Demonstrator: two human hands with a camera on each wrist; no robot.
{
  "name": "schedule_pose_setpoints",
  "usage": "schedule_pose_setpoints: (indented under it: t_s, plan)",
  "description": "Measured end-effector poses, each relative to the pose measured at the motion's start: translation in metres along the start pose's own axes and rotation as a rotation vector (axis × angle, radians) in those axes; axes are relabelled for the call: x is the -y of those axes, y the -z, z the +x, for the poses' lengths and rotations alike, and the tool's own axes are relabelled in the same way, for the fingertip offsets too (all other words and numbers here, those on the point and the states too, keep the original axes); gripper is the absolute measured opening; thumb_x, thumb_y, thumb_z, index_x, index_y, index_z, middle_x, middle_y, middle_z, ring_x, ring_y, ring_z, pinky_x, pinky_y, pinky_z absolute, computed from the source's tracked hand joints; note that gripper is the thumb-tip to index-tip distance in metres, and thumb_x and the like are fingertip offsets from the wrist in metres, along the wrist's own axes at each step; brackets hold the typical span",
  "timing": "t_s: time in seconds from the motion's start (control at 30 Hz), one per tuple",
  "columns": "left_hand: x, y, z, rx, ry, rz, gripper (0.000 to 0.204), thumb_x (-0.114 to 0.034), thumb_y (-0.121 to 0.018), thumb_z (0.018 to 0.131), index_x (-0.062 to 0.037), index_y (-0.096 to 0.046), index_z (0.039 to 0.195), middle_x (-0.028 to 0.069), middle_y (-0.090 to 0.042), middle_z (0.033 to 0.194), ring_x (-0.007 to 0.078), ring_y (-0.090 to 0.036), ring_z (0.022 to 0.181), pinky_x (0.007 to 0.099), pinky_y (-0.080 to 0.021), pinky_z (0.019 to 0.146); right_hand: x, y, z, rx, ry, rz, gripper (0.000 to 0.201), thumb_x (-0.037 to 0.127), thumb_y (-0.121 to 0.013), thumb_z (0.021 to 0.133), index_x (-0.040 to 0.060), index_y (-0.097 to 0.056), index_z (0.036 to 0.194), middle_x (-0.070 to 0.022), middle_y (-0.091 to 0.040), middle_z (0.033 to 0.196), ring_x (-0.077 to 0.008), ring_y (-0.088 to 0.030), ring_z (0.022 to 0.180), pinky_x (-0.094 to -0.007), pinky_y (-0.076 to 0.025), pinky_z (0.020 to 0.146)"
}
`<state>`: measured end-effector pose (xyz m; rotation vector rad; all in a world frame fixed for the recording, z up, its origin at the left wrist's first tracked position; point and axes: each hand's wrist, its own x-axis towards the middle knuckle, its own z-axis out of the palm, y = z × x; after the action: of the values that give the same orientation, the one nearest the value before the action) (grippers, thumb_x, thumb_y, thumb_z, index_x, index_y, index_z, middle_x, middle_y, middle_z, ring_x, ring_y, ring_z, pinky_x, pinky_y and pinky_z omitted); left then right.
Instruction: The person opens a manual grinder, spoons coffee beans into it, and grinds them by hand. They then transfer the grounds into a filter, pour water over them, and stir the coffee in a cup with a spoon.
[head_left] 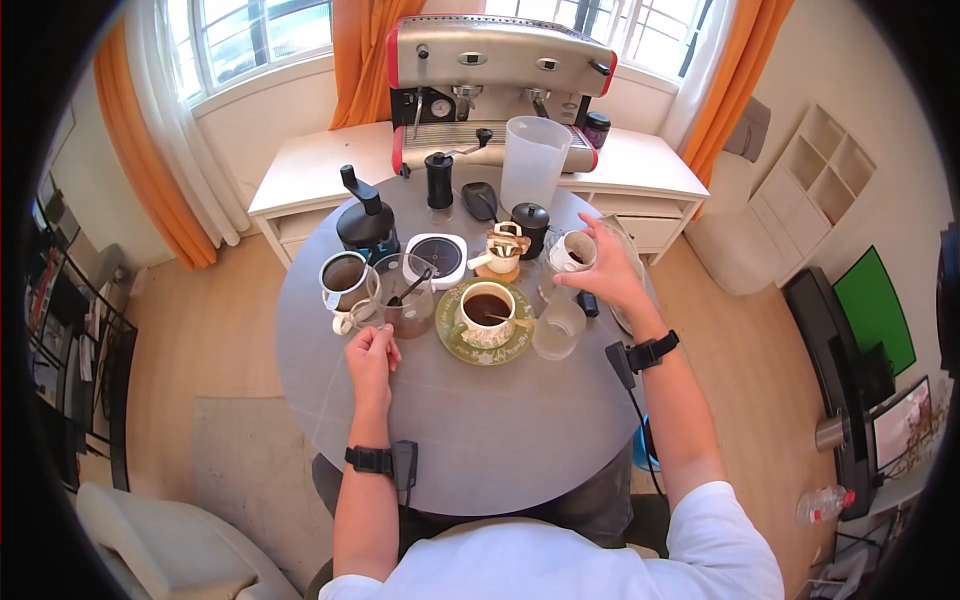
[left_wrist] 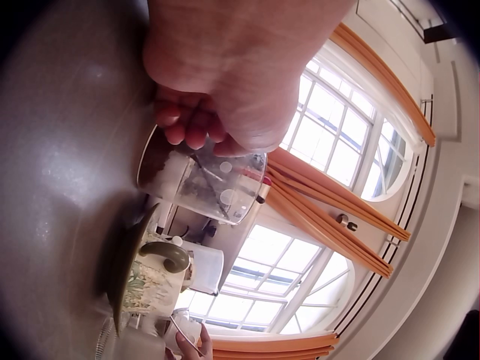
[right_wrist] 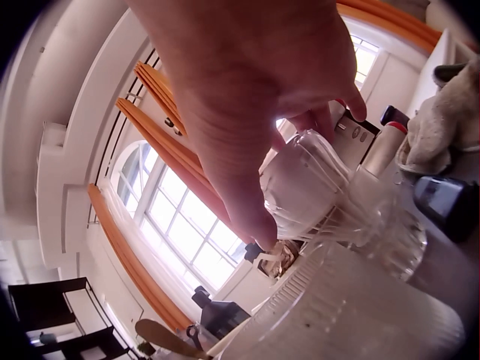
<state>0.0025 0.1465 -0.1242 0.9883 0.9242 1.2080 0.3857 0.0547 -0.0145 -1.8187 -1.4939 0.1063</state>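
Spread wide, a person's right hand (head_left: 612,277) brackets a white cup (head_left: 574,253) that sits forward and left of the palm, between thumb and fingertips; whether they touch it cannot be told. Across the gray table (head_left: 480,430), well apart from the cup, the left hand (head_left: 371,358) curls its fingers at a glass jug (head_left: 410,318), apparently pinching its handle, leaving the right much the nearer.
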Motion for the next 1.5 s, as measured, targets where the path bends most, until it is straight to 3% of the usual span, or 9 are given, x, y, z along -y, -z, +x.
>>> schedule_pose_setpoints:
  t_s: [0.37, 0.53, 0.67, 1.0, 1.1, 1.17, 1.2, 1.27, 1.5]
  plan:
    - [0.001, -0.001, -0.001, -0.002, -0.005, 0.004, 0.035, -0.014, -0.068, 0.103, -0.0092, -0.054, 0.071, 0.0009, -0.057, 0.062, 0.0080, -0.050, 0.051, 0.0241, -0.035, 0.047, 0.045, 0.037, -0.027, -0.113, -0.003, 0.186, 0.112, 0.030, -0.099, 0.064, 0.0036, -0.044, 0.158, -0.0194, -0.061, 0.138, -0.0328, -0.059, 0.131, -0.0443, -0.046, 0.113]
    - [0.002, 0.005, 0.000, 0.032, -0.006, 0.019, 0.032, -0.015, -0.069, 0.102, -0.0111, -0.055, 0.073, 0.0006, -0.058, 0.065, 0.0094, -0.055, 0.054, 0.0240, -0.037, 0.048, 0.054, 0.029, -0.062, 0.077, 0.058, 0.159, 0.114, 0.029, -0.100, 0.063, 0.0052, -0.042, 0.159, -0.0163, -0.061, 0.133, -0.0313, -0.058, 0.129, -0.0436, -0.045, 0.113]
    - [-0.001, 0.001, -0.001, 0.010, -0.011, 0.029, 0.036, -0.014, -0.068, 0.103, -0.0093, -0.054, 0.070, 0.0018, -0.057, 0.062, 0.0081, -0.048, 0.051, 0.0245, -0.035, 0.048, 0.039, 0.017, -0.073, 0.097, 0.060, 0.104, 0.116, 0.029, -0.100, 0.064, 0.0048, -0.041, 0.160, -0.0156, -0.060, 0.135, -0.0305, -0.056, 0.131, -0.0431, -0.045, 0.114]
    - [0.001, 0.004, -0.001, 0.031, -0.005, 0.028, 0.032, -0.013, -0.068, 0.101, -0.0097, -0.055, 0.072, 0.0019, -0.058, 0.064, 0.0105, -0.054, 0.053, 0.0248, -0.037, 0.048, 0.039, 0.029, -0.075, 0.164, 0.049, 0.149, 0.116, 0.034, -0.100, 0.068, 0.0047, -0.039, 0.162, -0.0175, -0.059, 0.139, -0.0317, -0.056, 0.132, -0.0437, -0.044, 0.116]
    - [-0.002, 0.002, -0.002, 0.013, -0.001, 0.045, 0.032, -0.013, -0.068, 0.101, -0.0100, -0.055, 0.072, 0.0019, -0.058, 0.064, 0.0106, -0.054, 0.053, 0.0249, -0.038, 0.048, 0.035, 0.041, -0.042, 0.154, 0.092, 0.241, 0.086, 0.034, -0.094, 0.079, 0.0063, -0.055, 0.151, -0.0153, -0.062, 0.138, -0.0288, -0.059, 0.129, -0.0431, -0.047, 0.111]
    - [-0.001, 0.001, -0.002, 0.014, 0.000, -0.006, 0.035, -0.013, -0.068, 0.103, -0.0082, -0.055, 0.070, 0.0021, -0.058, 0.062, 0.0085, -0.049, 0.051, 0.0245, -0.035, 0.048, 0.038, 0.047, -0.005, 0.220, 0.079, 0.183, 0.044, 0.028, -0.085, 0.090, 0.0056, -0.072, 0.126, -0.0134, -0.070, 0.129, -0.0270, -0.066, 0.120, -0.0416, -0.052, 0.102]
    - [-0.002, 0.000, -0.002, 0.015, -0.003, -0.003, 0.035, -0.013, -0.068, 0.103, -0.0082, -0.055, 0.070, 0.0021, -0.058, 0.062, 0.0085, -0.049, 0.051, 0.0245, -0.035, 0.048, 0.041, 0.047, 0.012, 0.217, 0.081, 0.185, 0.044, 0.028, -0.085, 0.090, 0.0056, -0.072, 0.126, -0.0134, -0.070, 0.129, -0.0270, -0.066, 0.120, -0.0416, -0.052, 0.102]
    - [-0.004, 0.000, -0.003, 0.002, 0.009, -0.017, 0.035, -0.013, -0.068, 0.103, -0.0081, -0.055, 0.070, 0.0025, -0.058, 0.062, 0.0087, -0.048, 0.051, 0.0246, -0.035, 0.048, 0.052, 0.042, 0.047, 0.435, 0.210, -0.009, 0.019, 0.020, -0.078, 0.093, 0.0049, -0.078, 0.106, -0.0114, -0.076, 0.109, -0.0257, -0.073, 0.104, -0.0389, -0.057, 0.091]
    - [-0.005, 0.000, -0.003, 0.009, 0.024, -0.007, 0.036, -0.014, -0.068, 0.103, -0.0082, -0.056, 0.070, 0.0030, -0.058, 0.061, 0.0088, -0.048, 0.050, 0.0244, -0.035, 0.048, 0.035, -0.007, 0.132, 0.595, 0.396, -0.148, 0.016, 0.010, -0.072, 0.090, 0.0052, -0.080, 0.104, -0.0134, -0.080, 0.096, -0.0216, -0.076, 0.086, -0.0355, -0.059, 0.079]
